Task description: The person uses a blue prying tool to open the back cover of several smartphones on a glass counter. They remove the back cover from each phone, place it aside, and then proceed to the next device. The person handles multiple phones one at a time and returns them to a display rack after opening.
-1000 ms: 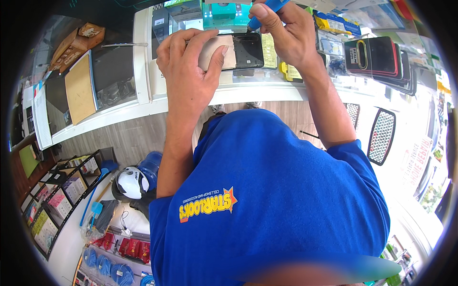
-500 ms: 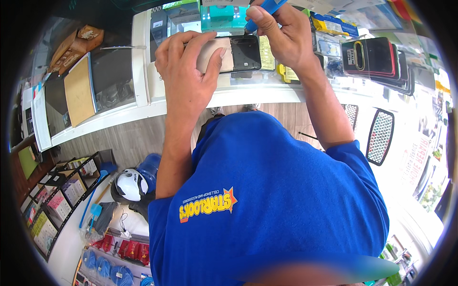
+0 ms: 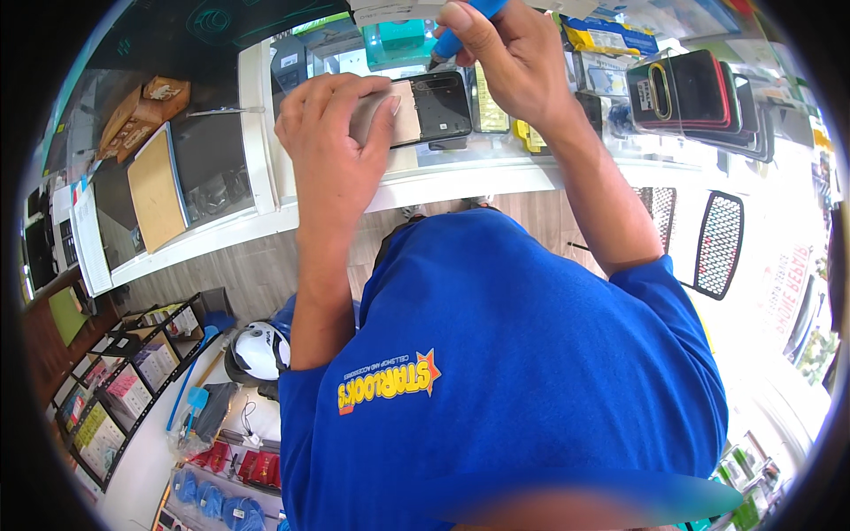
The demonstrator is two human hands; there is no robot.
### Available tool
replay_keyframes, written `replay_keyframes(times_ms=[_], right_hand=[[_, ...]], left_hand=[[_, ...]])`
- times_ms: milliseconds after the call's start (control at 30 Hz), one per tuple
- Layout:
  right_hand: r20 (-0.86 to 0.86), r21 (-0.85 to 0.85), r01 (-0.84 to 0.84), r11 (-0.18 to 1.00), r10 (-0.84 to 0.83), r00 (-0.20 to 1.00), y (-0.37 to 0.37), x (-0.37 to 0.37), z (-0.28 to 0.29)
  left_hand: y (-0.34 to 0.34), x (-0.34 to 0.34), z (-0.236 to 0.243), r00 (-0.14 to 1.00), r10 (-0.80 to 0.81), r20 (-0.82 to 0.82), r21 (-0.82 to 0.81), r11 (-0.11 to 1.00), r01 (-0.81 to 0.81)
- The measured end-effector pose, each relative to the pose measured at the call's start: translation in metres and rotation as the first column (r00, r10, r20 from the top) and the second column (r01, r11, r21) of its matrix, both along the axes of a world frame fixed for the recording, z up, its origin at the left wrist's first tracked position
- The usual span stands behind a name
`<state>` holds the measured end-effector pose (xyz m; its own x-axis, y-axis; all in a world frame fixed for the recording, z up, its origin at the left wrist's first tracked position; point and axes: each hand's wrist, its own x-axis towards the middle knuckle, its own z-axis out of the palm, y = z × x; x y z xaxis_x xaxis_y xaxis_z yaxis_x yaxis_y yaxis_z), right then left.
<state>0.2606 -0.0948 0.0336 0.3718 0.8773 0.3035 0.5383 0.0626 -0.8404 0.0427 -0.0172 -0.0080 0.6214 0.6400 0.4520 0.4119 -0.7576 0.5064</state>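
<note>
A dark phone (image 3: 445,108) lies flat on the glass counter, with a beige card-like piece (image 3: 405,117) over its left part. My left hand (image 3: 332,146) grips the phone and the beige piece from the left, with the thumb on the near side and the fingers along the far side. In my right hand (image 3: 518,66) is a blue pen-like tool (image 3: 453,46) with a narrow dark tip. The tip points down and left, just beyond the phone's far edge and apart from it. What the beige piece covers is hidden.
Phone cases (image 3: 686,93) stand stacked on the right. Teal packaging (image 3: 394,40) and a yellow-blue packet (image 3: 609,37) lie on the far side. Left are a tan folder (image 3: 158,190) and a wooden box (image 3: 142,115). The counter's white edge (image 3: 434,184) runs before me.
The tool's tip has lifted off the phone's far edge, up and away from it. My left hand keeps its hold on the phone. The whole view has shifted slightly.
</note>
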Motion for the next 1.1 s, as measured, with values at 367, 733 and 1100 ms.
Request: replay_keyframes(times_ms=[367,733,1100], right_hand=[[0.083,0.036,-0.086,0.996,0.083,0.993,0.012,-0.008,-0.012],[0.214,-0.037,-0.082,0.996,0.088,0.973,0.012,-0.016,-0.003],[0.188,-0.011,-0.088,0.996,0.089,0.978,0.013,-0.022,0.006]], left_hand=[[-0.002,-0.010,-0.002,0.998,0.062,0.010,-0.058,0.996,-0.062],[0.005,-0.011,-0.008,0.995,0.007,0.102,-0.001,1.000,-0.007],[0.010,-0.011,-0.013,0.987,-0.009,0.161,-0.022,1.000,0.013]])
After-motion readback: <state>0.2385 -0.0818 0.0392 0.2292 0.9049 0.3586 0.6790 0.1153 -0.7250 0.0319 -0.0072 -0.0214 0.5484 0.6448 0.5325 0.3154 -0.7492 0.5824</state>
